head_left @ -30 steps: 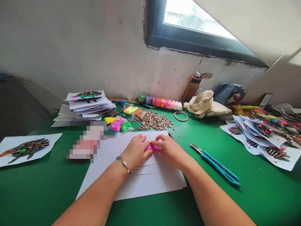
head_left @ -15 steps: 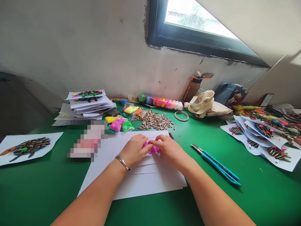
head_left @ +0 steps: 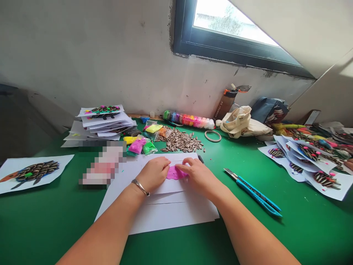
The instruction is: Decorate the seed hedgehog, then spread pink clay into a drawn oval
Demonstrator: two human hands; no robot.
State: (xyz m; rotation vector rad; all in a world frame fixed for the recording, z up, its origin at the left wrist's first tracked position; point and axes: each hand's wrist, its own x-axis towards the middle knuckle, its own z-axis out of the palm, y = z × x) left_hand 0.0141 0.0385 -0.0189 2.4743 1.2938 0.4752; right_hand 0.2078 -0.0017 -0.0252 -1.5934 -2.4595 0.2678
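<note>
Craft workroom, seed pictures (head_left: 35,173), clay packets (head_left: 137,146)

A slim silver bangle (head_left: 141,187) circles the wrist (head_left: 143,181) of the left hand (head_left: 155,172).

The person's own left hand (head_left: 152,172) and right hand (head_left: 200,176) make two, with one bracelet (head_left: 141,187), one flattened sheet of pink clay (head_left: 176,174), one utility knife (head_left: 255,193), one drinking bottle (head_left: 225,105), one cream canvas tote bag (head_left: 239,123), one heap of sunflower seeds (head_left: 183,140), one loose seed-covered picture (head_left: 37,173) and one window (head_left: 228,31).

Left hand (head_left: 154,172) and right hand (head_left: 200,177) at flat pink clay (head_left: 175,173); white paper (head_left: 171,217) beneath; seeds (head_left: 182,141) beyond
</note>
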